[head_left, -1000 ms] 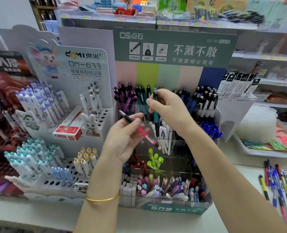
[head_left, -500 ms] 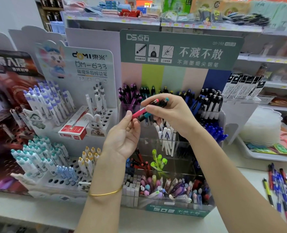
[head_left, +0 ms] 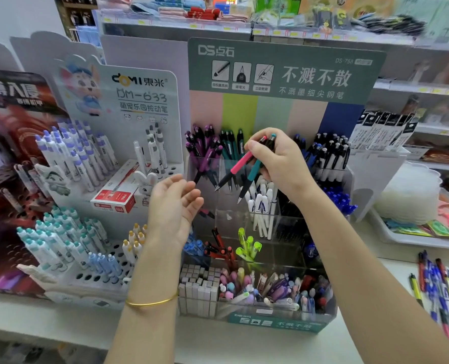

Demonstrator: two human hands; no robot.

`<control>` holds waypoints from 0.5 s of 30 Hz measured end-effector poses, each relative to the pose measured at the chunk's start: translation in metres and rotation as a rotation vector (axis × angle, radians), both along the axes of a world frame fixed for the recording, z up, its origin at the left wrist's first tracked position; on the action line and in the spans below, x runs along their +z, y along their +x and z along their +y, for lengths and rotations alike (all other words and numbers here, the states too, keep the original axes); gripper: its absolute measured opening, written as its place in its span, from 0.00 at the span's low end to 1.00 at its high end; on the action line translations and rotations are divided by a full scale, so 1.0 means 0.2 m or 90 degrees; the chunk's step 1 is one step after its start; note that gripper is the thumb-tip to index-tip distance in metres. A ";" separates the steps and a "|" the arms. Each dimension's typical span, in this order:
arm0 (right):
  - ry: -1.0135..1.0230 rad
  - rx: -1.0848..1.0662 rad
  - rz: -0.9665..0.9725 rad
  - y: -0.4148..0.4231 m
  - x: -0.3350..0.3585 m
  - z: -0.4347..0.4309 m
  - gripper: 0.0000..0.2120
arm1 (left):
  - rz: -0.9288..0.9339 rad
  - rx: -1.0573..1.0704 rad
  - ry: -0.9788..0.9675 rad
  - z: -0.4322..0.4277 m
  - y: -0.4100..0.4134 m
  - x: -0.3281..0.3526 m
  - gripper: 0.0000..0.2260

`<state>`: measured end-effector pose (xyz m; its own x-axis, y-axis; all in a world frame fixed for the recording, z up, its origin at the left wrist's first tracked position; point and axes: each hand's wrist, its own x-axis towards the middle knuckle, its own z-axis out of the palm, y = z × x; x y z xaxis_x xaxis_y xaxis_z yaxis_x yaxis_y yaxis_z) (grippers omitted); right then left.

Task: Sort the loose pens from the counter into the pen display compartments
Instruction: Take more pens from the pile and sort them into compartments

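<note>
The pink pen (head_left: 240, 164) has passed from the left hand (head_left: 174, 206), now empty with fingers loosely spread, to the right hand (head_left: 278, 164). The right hand pinches it beside a teal pen (head_left: 253, 172) over the display's (head_left: 278, 324) top compartments. Loose pens (head_left: 441, 292) lie at right. The green sign (head_left: 283, 72) reads "DS", "DS-758"; the white sign (head_left: 139, 82) reads "DOMI", "DM-633".

Tilted tip-down over the clear display (head_left: 276, 324): pink pen (head_left: 240, 164), teal pen (head_left: 253, 172); loose pens (head_left: 440, 290) lie at right

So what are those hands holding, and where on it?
The right hand grips a pink pen and a teal pen near their clicker ends; the left hand holds nothing.
</note>
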<state>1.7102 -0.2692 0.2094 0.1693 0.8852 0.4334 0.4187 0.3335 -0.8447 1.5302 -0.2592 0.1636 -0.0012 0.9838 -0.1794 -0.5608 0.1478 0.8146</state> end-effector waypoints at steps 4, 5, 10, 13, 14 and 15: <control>0.003 -0.001 -0.054 -0.04 -0.03 -0.01 0.05 | 0.028 0.040 0.015 0.01 -0.05 0.00 0.07; 0.007 -0.001 -0.076 -0.06 -0.03 -0.01 0.05 | 0.031 0.045 0.016 0.00 -0.05 0.00 0.07; 0.020 0.025 -0.202 -0.15 -0.05 0.02 0.02 | 0.039 0.055 0.011 -0.02 -0.07 -0.01 0.07; 0.011 0.010 -0.305 -0.18 -0.06 0.05 0.04 | 0.047 0.065 0.011 -0.03 -0.09 -0.02 0.08; 0.004 0.013 -0.347 -0.19 -0.06 0.07 0.05 | 0.049 0.067 0.012 -0.03 -0.09 -0.02 0.08; -0.005 0.020 -0.387 -0.22 -0.06 0.08 0.06 | 0.052 0.066 0.012 -0.03 -0.09 -0.02 0.08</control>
